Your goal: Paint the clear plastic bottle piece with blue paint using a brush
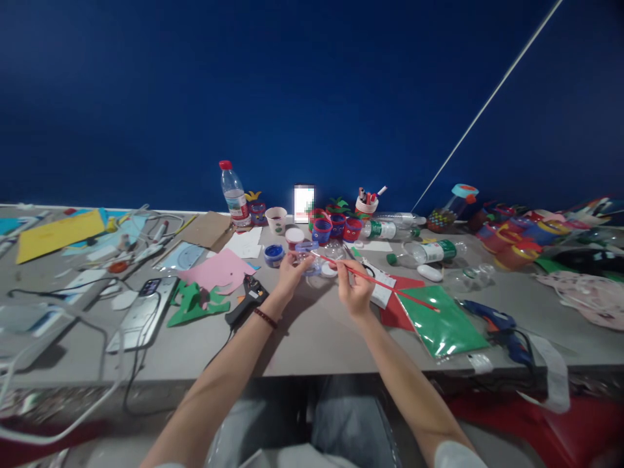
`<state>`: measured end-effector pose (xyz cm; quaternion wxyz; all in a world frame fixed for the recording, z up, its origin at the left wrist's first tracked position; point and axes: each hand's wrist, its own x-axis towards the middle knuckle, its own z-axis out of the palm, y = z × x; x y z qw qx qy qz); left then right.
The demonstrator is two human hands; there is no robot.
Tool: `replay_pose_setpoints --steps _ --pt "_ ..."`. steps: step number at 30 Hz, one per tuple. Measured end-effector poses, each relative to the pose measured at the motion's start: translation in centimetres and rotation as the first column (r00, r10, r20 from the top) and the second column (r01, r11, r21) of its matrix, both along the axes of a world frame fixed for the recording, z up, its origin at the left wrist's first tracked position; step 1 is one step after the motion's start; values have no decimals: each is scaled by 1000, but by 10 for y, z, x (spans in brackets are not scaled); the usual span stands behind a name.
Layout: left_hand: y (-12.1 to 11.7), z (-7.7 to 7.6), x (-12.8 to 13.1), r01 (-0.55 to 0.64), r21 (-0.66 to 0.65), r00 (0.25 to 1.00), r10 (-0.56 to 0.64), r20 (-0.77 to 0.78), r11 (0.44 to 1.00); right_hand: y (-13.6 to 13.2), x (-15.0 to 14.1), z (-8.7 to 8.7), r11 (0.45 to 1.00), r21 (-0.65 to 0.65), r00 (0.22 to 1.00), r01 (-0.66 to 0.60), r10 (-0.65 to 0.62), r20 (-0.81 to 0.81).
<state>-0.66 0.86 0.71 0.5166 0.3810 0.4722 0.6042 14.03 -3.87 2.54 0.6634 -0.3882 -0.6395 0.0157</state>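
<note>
My left hand (290,276) is closed on a small clear plastic piece with a bluish tint (308,247), perhaps a cut bottle part; the fingers cover some of it. In my right hand (355,291) is a thin red paintbrush (397,290), its handle slanting down to the right and its tip at the plastic piece. Just left of my left hand stands an open jar of blue paint (273,254). Behind the plastic piece is a jar with a pale lid (294,236). A white lid (329,269) lies between the hands.
Small painted cups (337,227) and a paper cup (276,221) stand at the back, near a water bottle (234,198). A black glue gun (246,302) lies left, a blue one (502,325) right. Green sheets (443,322) and plastic bottles (436,251) lie to the right.
</note>
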Motion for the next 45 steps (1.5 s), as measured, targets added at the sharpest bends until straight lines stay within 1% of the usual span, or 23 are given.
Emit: replay_pose_setpoints --steps 5,10,16,20,23,26,29,34,38,41,45 --pt "-1 1 -1 77 43 993 -80 83 996 5 6 -1 999 -38 998 26 -28 -50" --pt "2 -3 -3 52 82 993 -60 101 995 10 12 -5 994 -96 992 49 -60 -115" --pt "5 -5 -5 92 106 982 -108 157 990 14 16 -5 988 -93 984 125 -136 -118" --pt "2 -2 -4 96 108 984 -111 141 990 12 16 -3 989 -52 988 137 -140 -64" --pt "0 1 -3 77 91 990 -87 109 993 9 13 -2 991 35 991 129 -130 35" --pt "-1 1 -2 56 57 996 -60 67 997 5 9 -1 989 111 986 101 -114 118" --pt "-1 0 -1 35 33 999 -36 27 999 2 4 0 989 144 986 47 -69 154" --pt "0 -3 -1 -6 21 999 7 -46 1000 -3 -3 0 993 113 987 -25 7 160" --pt "-1 -3 -1 -18 29 997 20 -80 999 -3 -4 -1 995 83 990 -47 35 134" --pt "-3 -1 1 -11 26 998 12 -55 1000 -2 -3 -1 997 70 994 -26 18 110" --pt "-4 2 1 44 35 999 -45 5 998 1 1 1 996 79 995 48 -54 79"
